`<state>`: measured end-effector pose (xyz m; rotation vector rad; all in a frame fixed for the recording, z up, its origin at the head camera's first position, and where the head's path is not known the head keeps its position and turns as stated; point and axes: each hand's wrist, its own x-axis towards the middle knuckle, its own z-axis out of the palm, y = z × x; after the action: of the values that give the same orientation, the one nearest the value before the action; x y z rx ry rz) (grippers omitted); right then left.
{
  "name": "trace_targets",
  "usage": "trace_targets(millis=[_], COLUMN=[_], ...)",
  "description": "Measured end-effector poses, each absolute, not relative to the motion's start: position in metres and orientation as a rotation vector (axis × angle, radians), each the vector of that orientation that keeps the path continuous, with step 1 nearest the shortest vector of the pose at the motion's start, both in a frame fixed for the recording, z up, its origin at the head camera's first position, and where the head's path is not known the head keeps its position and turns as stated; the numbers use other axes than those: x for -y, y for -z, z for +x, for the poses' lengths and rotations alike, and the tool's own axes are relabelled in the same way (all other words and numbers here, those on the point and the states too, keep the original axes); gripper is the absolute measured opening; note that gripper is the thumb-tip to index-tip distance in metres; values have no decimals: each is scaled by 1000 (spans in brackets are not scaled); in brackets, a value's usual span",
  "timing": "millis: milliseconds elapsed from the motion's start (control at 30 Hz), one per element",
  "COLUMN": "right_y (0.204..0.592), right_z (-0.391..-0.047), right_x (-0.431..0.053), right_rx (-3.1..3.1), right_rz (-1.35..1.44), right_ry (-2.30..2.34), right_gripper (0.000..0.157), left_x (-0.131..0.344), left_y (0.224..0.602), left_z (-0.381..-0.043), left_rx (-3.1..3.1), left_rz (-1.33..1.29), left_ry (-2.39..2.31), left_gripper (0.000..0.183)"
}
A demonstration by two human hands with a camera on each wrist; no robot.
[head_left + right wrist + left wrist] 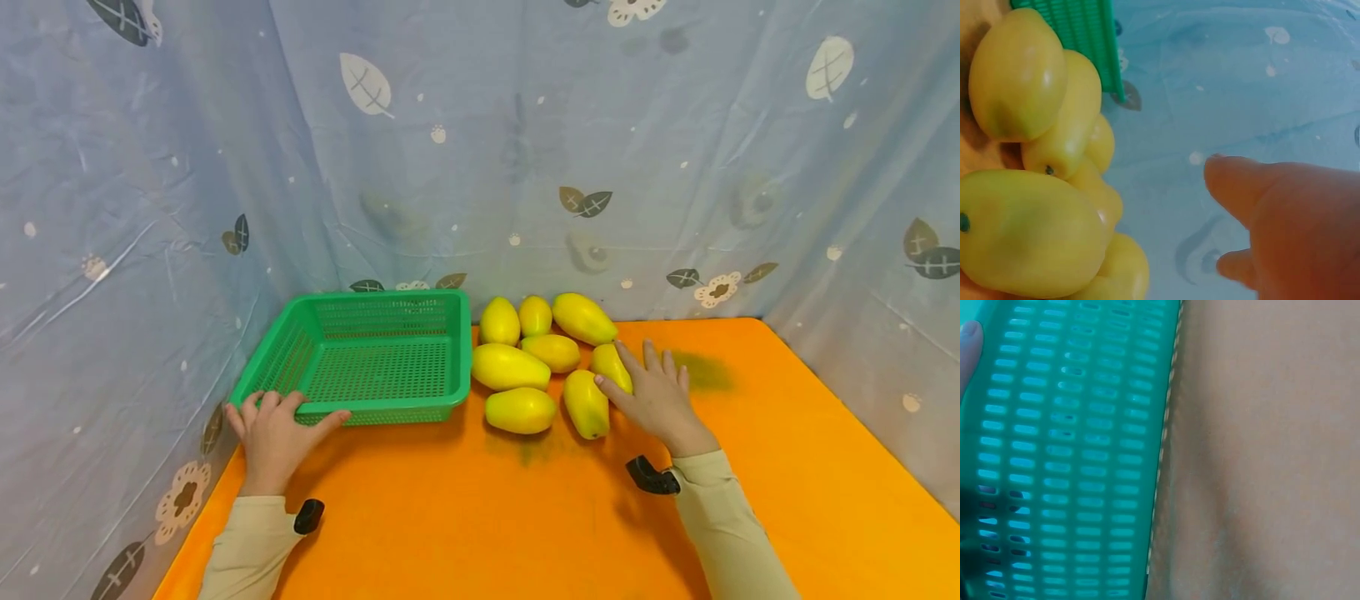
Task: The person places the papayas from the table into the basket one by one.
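My left hand [273, 437] grips the near left corner of a green plastic basket [405, 406], fingers over the rim and thumb along its front side. The left wrist view shows the slotted basket wall [1085, 450] close up, with the thumb tip [969, 344] at its edge. To the right of the basket lie several yellow papayas [510, 367]. Over the rightmost papaya [609, 365] my right hand [660, 404] is spread, its fingers extended and nothing held. In the right wrist view its thumb and a finger show apart from the papayas [1029, 231].
An orange cloth [465, 517] covers the table, with a dark greenish patch [701, 371] right of the papayas. Blue patterned curtains [480, 167] hang behind and at both sides, the back one close behind the basket and fruit.
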<state>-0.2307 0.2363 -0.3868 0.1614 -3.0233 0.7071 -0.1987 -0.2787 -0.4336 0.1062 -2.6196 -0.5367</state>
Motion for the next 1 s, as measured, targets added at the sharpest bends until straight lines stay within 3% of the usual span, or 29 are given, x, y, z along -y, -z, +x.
trace_targets(millis=[300,600,1000], right_y=[415,440,448], right_z=[-262,-278,-280], right_x=[-251,-262,-262], right_rx=[2872,2849,2849], right_rz=[107,-58,-7], right_ry=[-1266,-1406,-1356], right_gripper=[74,72,66], left_x=[282,282,280], left_y=[434,434,436], left_z=[-198,-198,-199], left_rx=[2614,2620,2600], left_rz=[116,108,84], left_ry=[530,532,526], left_gripper=[85,82,81])
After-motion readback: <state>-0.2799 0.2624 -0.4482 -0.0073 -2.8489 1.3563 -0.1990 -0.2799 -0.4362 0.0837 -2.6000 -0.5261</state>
